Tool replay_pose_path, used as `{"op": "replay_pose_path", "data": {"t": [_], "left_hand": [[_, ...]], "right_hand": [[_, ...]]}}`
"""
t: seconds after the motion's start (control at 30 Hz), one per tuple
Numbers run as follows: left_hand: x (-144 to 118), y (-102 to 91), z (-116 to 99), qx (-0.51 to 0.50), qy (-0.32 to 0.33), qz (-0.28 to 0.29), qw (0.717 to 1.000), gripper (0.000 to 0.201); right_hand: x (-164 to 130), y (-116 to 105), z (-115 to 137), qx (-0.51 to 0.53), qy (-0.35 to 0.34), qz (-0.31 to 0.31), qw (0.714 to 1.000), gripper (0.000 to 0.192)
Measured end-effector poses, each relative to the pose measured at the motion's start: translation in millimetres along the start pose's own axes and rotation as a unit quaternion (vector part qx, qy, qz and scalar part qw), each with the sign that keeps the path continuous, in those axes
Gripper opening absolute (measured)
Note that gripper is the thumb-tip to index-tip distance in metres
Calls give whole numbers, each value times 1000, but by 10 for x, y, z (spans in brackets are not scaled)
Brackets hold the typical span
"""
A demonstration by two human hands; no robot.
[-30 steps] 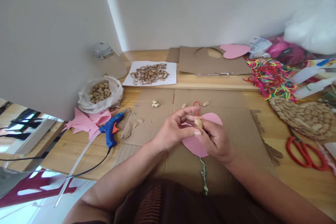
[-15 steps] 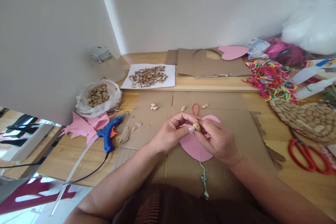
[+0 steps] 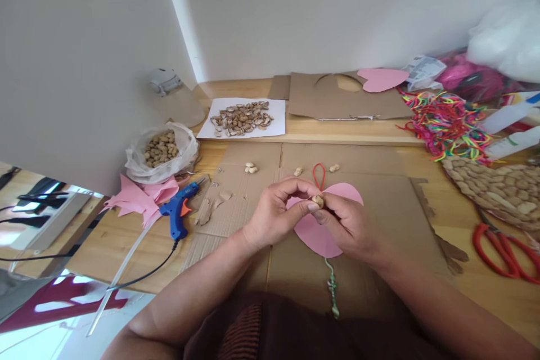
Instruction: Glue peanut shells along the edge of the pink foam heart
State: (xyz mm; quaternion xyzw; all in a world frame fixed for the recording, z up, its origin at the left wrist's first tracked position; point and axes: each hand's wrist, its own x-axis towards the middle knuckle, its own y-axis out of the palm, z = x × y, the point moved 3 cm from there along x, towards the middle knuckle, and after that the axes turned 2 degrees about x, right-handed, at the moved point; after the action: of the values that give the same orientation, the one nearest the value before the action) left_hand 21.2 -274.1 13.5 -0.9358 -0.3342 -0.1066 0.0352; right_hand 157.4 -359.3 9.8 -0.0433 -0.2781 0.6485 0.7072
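Between the fingertips of my left hand (image 3: 280, 208) and my right hand (image 3: 348, 222) is a single peanut (image 3: 318, 201), with both hands closed on it. Under them lies a pink paper heart (image 3: 316, 239), partly covered by my fingers. A red cord loop (image 3: 319, 175) sticks out above the heart, and a knotted green cord (image 3: 331, 287) trails from its lower tip. Beyond my hands, loose peanuts (image 3: 251, 167) rest on the cardboard sheet (image 3: 388, 208).
At left are a blue glue gun (image 3: 175, 216), pink paper scraps (image 3: 135, 202) and a bag of peanuts (image 3: 162, 149). Peanut shells (image 3: 241, 119) lie on white paper behind. Colourful cords (image 3: 449, 124), a peanut-covered piece (image 3: 502, 188) and red-handled scissors (image 3: 500, 250) are on the right.
The view has shifted slightly, so the scene sits a little further right. My fingers have turned the peanut a little and closed in around it.
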Motion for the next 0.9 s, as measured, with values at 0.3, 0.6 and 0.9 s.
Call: {"op": "replay_pose_path", "data": {"t": [0.3,0.6,0.9], "left_hand": [[-7,56,111,-35,-64,-54,996,22],[25,62,78,-134,-111,-31,984,31],[23,57,113,-100,-99,-68,988,29]], "right_hand": [[-35,83,-84,87,47,4,995,31],[-44,64,-109,86,49,3,995,30],[-39,75,-125,75,78,0,994,29]]}}
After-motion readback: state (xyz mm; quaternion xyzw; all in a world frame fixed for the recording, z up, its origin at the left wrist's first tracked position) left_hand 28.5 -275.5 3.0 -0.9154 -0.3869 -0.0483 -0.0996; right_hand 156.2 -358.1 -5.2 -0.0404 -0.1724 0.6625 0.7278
